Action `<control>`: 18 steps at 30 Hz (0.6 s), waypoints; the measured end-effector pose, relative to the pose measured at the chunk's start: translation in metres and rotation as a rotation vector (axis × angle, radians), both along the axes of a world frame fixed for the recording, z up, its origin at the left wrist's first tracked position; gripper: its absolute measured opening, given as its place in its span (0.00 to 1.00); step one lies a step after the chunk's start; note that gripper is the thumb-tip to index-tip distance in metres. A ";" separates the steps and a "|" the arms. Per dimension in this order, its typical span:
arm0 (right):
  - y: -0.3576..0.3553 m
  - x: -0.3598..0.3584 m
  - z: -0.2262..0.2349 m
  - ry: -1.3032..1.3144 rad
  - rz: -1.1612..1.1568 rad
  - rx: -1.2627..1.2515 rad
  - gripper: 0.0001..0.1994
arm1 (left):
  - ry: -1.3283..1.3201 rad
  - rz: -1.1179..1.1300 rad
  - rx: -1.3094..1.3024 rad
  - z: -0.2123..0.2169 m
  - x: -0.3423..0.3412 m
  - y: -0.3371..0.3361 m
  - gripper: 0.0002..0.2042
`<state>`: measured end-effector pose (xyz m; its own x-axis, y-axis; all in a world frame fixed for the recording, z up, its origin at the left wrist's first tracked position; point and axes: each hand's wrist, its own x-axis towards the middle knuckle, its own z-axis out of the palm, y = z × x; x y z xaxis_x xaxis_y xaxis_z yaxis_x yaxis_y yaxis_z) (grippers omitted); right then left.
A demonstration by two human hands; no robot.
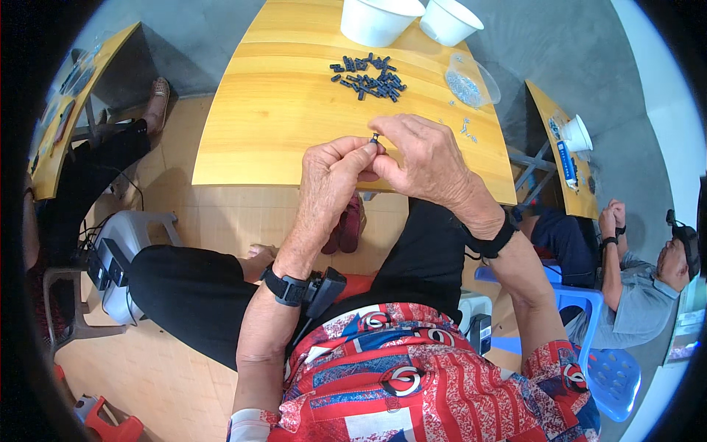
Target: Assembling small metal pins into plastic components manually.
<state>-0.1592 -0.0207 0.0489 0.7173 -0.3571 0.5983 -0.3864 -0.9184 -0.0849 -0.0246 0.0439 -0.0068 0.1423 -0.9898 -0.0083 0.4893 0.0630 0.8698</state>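
My left hand (331, 168) is closed, thumb and fingers pinching a small black part (374, 146) above the near edge of the table. A tiny metal piece, like a screw head (375, 136), sticks up from its top. Curled round the same part from the other side is my right hand (427, 155), its index finger arched over the metal tip and its thumb close to the left fingers. The fingers hide most of the part. Beyond my hands, a loose pile of short black parts (370, 77) lies on the wooden table (258, 121).
Two white tubs (375, 22) (451, 20) stand at the far edge. A clear tray (469, 82) of small silvery pieces lies at the right, with a few loose screws (468, 131) nearer me. A seated person (641, 272) is at another table on the right; another person's leg (96, 177) shows left.
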 end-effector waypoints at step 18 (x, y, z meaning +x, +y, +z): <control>0.003 0.001 0.017 0.318 0.078 -0.128 0.08 | 0.068 -0.094 0.032 0.013 0.003 0.011 0.08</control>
